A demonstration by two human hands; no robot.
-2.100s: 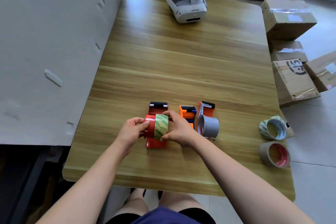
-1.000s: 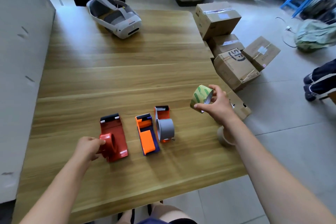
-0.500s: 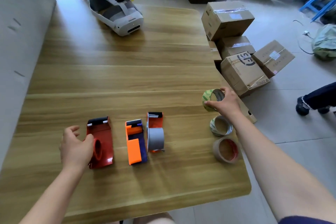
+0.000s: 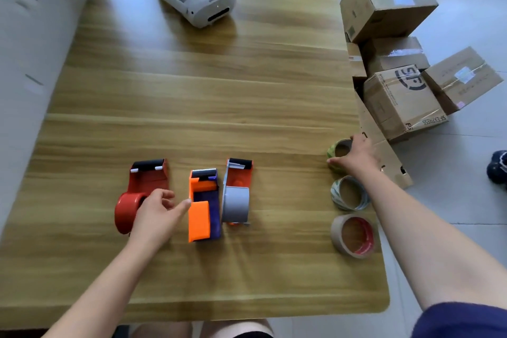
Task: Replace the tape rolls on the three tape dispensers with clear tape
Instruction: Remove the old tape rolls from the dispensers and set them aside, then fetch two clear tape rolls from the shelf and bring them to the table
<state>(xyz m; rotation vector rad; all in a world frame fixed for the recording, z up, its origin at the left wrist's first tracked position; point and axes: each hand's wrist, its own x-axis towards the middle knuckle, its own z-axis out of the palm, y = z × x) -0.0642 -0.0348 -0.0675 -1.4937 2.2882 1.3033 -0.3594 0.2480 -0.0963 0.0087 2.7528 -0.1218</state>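
Head camera looks down on a wooden desk [image 4: 192, 90]; three tape dispensers lie in a row near its front edge, cutters pointing away from the person. The red dispenser [image 4: 148, 181] is on the left, its round red wheel showing; the orange dispenser [image 4: 201, 217] is in the middle; the grey-roll dispenser [image 4: 237, 197], orange-red with a grey roll on it, lies just beside that.

The left hand [image 4: 156, 217] rests over the red dispenser's wheel end, fingers loosely curled round nothing, forefinger stretched to the edge of the orange dispenser.

The right hand [image 4: 356, 156] reaches to the desk's right edge and pinches the green roll [image 4: 338, 149], thumb on its near side, fingers curved over the top; the roll sits on the desk. Nearer along that edge lie a pale printed roll [image 4: 349, 193] and a brown roll [image 4: 355, 236] with a red core.

A white headset [image 4: 197, 0] sits at the far end; cardboard boxes [image 4: 384, 5] stand on the floor to the right.
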